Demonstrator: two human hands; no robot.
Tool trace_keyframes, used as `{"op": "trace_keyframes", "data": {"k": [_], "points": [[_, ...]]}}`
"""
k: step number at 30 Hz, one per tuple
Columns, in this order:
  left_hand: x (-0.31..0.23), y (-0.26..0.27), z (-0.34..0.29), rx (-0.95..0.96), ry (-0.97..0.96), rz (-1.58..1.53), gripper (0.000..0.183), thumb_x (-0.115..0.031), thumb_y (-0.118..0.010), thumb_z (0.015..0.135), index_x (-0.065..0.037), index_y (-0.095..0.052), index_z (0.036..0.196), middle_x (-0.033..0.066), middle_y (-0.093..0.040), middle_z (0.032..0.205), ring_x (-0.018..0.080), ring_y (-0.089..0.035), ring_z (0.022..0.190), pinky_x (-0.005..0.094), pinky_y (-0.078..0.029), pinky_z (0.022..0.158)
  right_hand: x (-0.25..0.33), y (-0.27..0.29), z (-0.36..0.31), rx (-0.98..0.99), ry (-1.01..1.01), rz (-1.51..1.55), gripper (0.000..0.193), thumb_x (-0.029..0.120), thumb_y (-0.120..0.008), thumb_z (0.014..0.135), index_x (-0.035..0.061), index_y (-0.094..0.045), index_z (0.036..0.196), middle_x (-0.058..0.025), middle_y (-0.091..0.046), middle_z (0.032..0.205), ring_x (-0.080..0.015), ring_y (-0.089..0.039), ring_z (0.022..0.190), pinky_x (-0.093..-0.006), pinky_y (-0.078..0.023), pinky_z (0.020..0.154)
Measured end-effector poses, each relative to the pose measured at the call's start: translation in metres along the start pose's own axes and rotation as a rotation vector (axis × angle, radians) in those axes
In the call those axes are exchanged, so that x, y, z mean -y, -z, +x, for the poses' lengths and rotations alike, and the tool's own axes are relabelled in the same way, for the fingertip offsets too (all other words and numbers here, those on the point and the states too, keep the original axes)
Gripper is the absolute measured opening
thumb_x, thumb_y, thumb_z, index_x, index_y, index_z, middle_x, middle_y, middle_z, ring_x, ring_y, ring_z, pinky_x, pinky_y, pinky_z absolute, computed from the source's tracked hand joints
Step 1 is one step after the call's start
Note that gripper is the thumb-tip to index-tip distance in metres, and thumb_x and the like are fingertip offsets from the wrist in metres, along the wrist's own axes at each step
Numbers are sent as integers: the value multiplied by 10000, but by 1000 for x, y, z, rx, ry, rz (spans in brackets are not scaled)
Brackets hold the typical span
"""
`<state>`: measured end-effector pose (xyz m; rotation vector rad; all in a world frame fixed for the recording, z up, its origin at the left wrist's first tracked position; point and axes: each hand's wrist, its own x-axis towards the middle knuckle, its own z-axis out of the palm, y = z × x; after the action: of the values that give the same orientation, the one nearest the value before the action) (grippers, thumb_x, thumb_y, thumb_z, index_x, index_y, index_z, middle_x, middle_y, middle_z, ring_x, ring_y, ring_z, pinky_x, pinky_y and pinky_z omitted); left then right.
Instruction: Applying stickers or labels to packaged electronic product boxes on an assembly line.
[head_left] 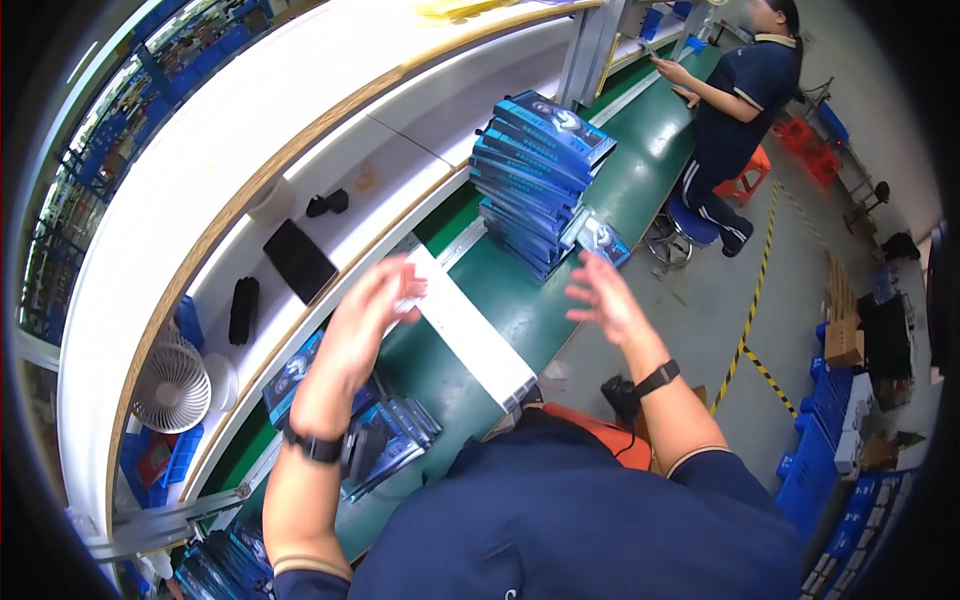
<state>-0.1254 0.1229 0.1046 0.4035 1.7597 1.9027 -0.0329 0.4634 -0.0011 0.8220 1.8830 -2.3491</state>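
My left hand (380, 300) hovers over the near-left end of a long white board (470, 335) lying across the green workbench; its fingers are spread and nothing shows in them. Raised on the other side, my right hand (607, 298) is open with fingers apart, just in front of a tall stack of flat blue boxes (530, 180). A single blue box (603, 240) leans at the foot of that stack, near my right fingertips. By my left forearm, more blue boxes (405, 430) lie fanned out on the bench. Both wrists wear black bands.
A white shelf above the bench holds a black flat case (299, 262), a black pouch (243, 311) and a white fan (172, 383). A grey metal post (585, 55) rises behind the stack. At the far right a person (745, 100) sits on a blue stool (692, 222).
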Motion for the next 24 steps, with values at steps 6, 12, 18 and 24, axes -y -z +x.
{"op": "trace_keyframes", "data": {"k": [6, 12, 18, 24], "points": [[-12, -42, 198, -188, -19, 354, 850, -743, -406, 919, -102, -398, 1477, 215, -432, 1454, 352, -430, 1335, 517, -371, 1059, 97, 30, 68, 26, 24, 226, 1145, 814, -545, 786, 196, -8, 1587, -231, 85, 1617, -527, 20, 1460, -767, -220, 1028], [-28, -63, 273, -53, 374, 310, 1138, -942, -310, 745, -164, -227, 1571, 233, -124, 1619, 522, -97, 1459, 748, -99, 1082, 123, 19, 107, 91, -67, 293, 1253, 889, -525, 706, 214, 67, 1579, -200, 229, 1602, -531, 131, 1445, -809, -119, 1020], [-20, -71, 279, 4, 412, 360, 1141, -922, -457, 709, -174, -286, 1554, 211, -216, 1604, 501, -133, 1460, 743, -123, 1080, 107, -7, 116, 93, 15, 199, 1093, 821, -528, 791, 166, -129, 1570, -121, -142, 1629, -386, -127, 1486, -757, -154, 1066], [9, -73, 259, -56, 62, 58, 658, -494, -567, 943, -184, -386, 1495, 35, -571, 1307, 155, -589, 1111, 351, -473, 967, 88, -18, 121, 168, 347, 437, 743, 433, -579, 975, 58, -244, 1522, -87, -369, 1511, -218, -363, 1376, -378, -273, 1148]]}}
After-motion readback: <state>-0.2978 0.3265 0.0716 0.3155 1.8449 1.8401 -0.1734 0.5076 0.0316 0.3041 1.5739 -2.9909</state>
